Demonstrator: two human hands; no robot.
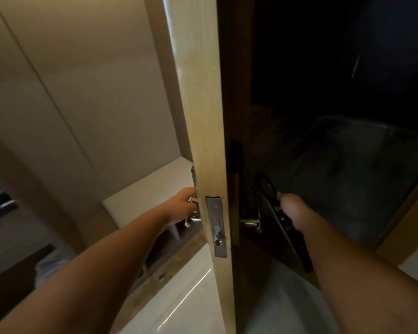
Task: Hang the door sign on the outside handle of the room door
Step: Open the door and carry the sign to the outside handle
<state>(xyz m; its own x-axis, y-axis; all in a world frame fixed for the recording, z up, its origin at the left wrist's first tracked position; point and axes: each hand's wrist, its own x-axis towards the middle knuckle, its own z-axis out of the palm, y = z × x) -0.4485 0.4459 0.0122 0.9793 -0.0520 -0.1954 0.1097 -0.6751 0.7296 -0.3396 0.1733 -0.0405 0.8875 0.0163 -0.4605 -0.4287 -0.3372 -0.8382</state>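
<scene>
The light wooden door [203,116] stands ajar, its edge facing me, with a metal latch plate [217,225] at handle height. My left hand [182,206] is wrapped around the inside handle [193,219] on the door's left side. My right hand [293,213] holds a dark door sign [284,227] with pale lettering, tilted, on the door's dark right side. The sign's loop [266,186] rises above and just right of the outside handle [250,222], a metal lever. Whether the loop touches the lever is unclear in the dim light.
A pale wall and cabinet panels [70,92] fill the left. A white ledge [150,189] sits behind my left hand. Glossy white floor [179,297] lies below the door edge. Beyond the door the corridor [348,153] is dark, with a wooden frame [410,225] at right.
</scene>
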